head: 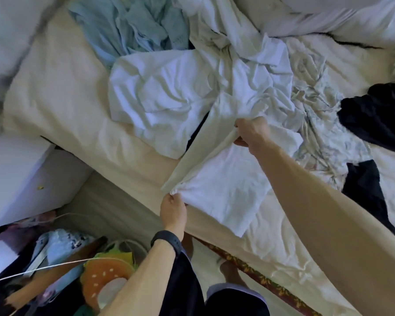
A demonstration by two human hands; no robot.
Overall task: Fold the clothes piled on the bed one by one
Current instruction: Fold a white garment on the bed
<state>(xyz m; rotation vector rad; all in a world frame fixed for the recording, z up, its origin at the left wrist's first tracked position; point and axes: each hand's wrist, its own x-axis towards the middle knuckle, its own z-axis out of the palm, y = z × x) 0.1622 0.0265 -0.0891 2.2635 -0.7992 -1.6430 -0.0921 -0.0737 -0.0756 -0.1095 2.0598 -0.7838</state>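
A white garment [226, 185] lies stretched over the near edge of the bed [62, 106]. My left hand [172, 209] pinches its near corner just past the mattress edge. My right hand [251, 133] grips a fold of the same garment further in, toward the pile. Behind it lie a crumpled white shirt [160, 96], a light blue garment [132, 28], a pale patterned piece [322, 124] and dark clothes [379, 112] at the right.
A white bedside cabinet [12, 174] stands at the left. Below the bed lies floor clutter, with a burger-shaped cushion [105, 279], cables and bags. Pillows [7, 42] sit at the far left. My feet stand close to the bed's patterned base.
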